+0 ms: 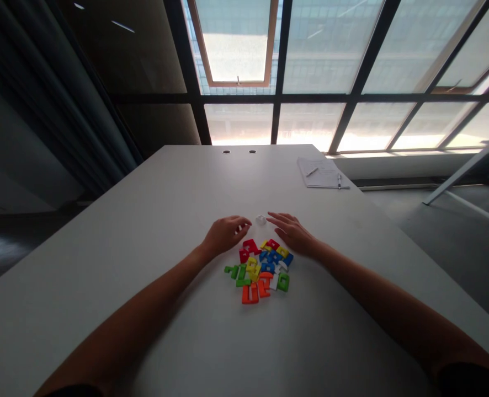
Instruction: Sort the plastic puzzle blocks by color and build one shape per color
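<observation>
The left hand point(227, 234) lay curled beside the far edge of the pile, with the fingers bent inward and the knuckles raised. Whether those fingers enclosed a small item could not be determined from this view. The right hand point(292, 233) was released, open and low over the bench, with the fingers spread and pointing toward the left hand.

A clear piece point(261, 220) lay on the bench point(104, 275) between the two sets of fingertips, just beyond the pile and apart from it. The pile point(259, 270) consisted of flat plastic letter shapes in red, yellow, blue, green, orange and white. These lay loosely, some overlapping, with no apparent sorting by color or shape. The hands appeared to flank the far edge of the pile, which kept the shapes within easy reach of both.

Toward the far right corner of the bench, papers point(321, 172) lay with a pen point(312, 171) on top and a second pen point(339, 181) near their edge. Any writing on the papers was too small to read. No brand or label was legible on any item. Two round grommets point(227, 151) were set near the far edge of the bench.
</observation>
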`<state>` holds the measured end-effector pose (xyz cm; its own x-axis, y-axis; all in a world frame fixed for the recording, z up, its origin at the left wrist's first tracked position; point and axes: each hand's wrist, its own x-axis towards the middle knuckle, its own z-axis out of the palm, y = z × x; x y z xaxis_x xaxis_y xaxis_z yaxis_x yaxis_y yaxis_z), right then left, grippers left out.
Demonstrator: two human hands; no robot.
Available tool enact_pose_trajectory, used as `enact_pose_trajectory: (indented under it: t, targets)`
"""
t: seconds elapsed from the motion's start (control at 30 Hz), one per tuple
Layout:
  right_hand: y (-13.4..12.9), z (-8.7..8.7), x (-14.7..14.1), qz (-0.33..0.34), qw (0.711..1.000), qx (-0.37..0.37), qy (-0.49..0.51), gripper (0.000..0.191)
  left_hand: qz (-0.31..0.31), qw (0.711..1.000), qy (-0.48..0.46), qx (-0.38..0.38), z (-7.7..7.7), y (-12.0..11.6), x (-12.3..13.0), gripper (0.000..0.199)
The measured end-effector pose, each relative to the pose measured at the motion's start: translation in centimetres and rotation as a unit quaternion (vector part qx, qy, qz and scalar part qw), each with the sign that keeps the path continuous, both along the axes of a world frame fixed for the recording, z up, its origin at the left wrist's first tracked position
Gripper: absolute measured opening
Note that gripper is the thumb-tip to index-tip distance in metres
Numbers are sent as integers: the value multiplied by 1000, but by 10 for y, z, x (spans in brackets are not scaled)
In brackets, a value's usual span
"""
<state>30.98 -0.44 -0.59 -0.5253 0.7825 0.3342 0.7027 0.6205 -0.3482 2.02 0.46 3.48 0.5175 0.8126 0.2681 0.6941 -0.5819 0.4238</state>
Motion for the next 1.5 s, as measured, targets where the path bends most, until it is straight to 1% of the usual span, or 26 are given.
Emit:
enact_pose_trajectory:
  t: [0.03, 0.1, 0.13, 0.2, 0.3, 0.4, 0.5, 0.63, 0.73, 0.8, 0.83, 0.87, 0.93, 0.97, 1.0, 1.07, 1.17, 1.2, 1.27, 1.4, 1.5]
  targets:
    - [2, 1, -2, 10, 999, -13, -33, 54, 26, 1000, -2, -4, -7, 8, -8, 33]
    - [5, 1, -6, 29, 996, -36, -80, 58, 68, 997, -24, -40, -20, 18, -19, 36]
    - [6, 1, -8, 34, 994, -41, -93, 58, 80, 995, -32, -54, -25, 20, -21, 39]
    - [5, -1, -9, 23, 994, -35, -97, 55, 87, 994, -23, -64, -29, 19, -21, 42]
    - [2, -3, -5, -24, 997, 9, -73, 50, 74, 996, 29, -43, -28, 12, -16, 38]
    - [4, -4, 13, -75, 993, 52, -75, 43, 67, 996, 52, -32, -25, 8, -13, 37]
    - [12, -6, 40, -134, 986, 59, -73, 39, 66, 996, 59, -31, -26, 8, -14, 37]
    - [26, -12, 73, -222, 972, 59, -43, 36, 66, 996, 63, -22, -27, 9, -15, 37]
    - [29, -14, 80, -294, 952, 84, -20, 34, 65, 996, 63, -20, -27, 9, -15, 38]
    - [26, -11, 75, -312, 943, 113, -1, 35, 64, 996, 64, -20, -27, 8, -14, 38]
    - [22, -9, 71, -299, 946, 123, 12, 33, 63, 996, 65, -19, -26, 8, -14, 38]
    - [18, -6, 65, -266, 955, 124, 27, 31, 62, 996, 68, -19, -26, 8, -14, 38]
    - [8, 3, 52, -149, 983, 92, 55, 24, 60, 996, 71, -19, -25, 7, -14, 38]
    - [2, 8, 46, -79, 993, 60, 66, 24, 60, 995, 71, -19, -24, 7, -14, 38]
    - [-5, 13, 40, -13, 997, 21, 75, 25, 61, 995, 71, -20, -24, 7, -14, 38]
    - [-17, 23, 29, 85, 990, -68, 88, 27, 62, 995, 70, -21, -24, 7, -14, 38]
    - [-30, 37, 19, 188, 961, -189, 74, 28, 62, 995, 70, -25, -24, 7, -14, 37]
    - [-33, 42, 17, 211, 952, -213, 61, 28, 62, 995, 70, -25, -24, 7, -14, 37]
    - [-37, 48, 16, 234, 943, -233, 37, 27, 61, 995, 70, -23, -25, 8, -14, 37]
    - [-41, 58, 15, 240, 942, -236, 8, 30, 61, 996, 68, -21, -26, 9, -15, 36]
    - [-43, 60, 13, 240, 942, -236, 2, 24, 59, 996, 68, -23, -27, 9, -15, 36]
